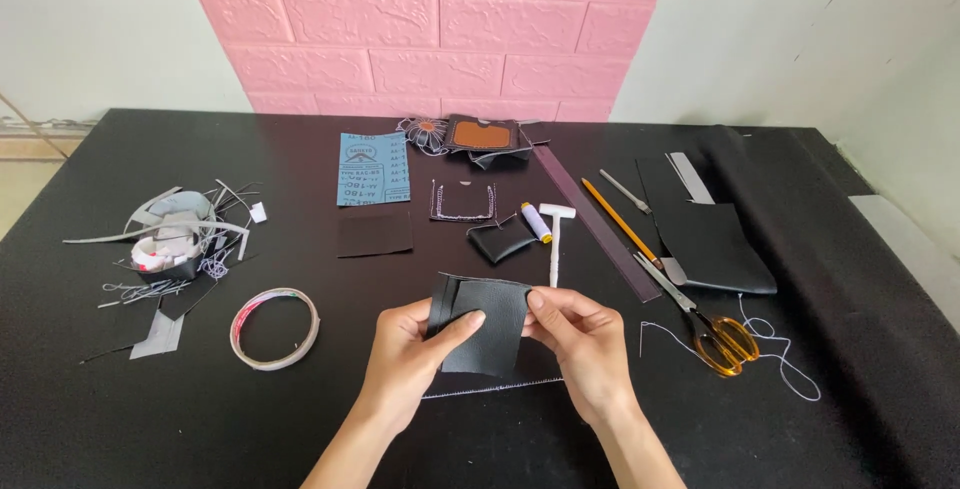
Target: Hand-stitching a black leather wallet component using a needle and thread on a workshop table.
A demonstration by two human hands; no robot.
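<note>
Black leather piece (pixel 487 324) being held above the black table (pixel 300 429), left hand (pixel 410 354) and right hand (pixel 580 334) pinching its side edges, white stitch line (pixel 490 387) lying finished below, scissors (pixel 715 334) and threaded needle (pixel 641 339) resting near, untouched.

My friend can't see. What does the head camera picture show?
Two hands, left hand and right hand, hold a folded black leather piece above a black table. Nearby lie a tape ring, orange-handled scissors, a white tool and a scrap pile.
</note>
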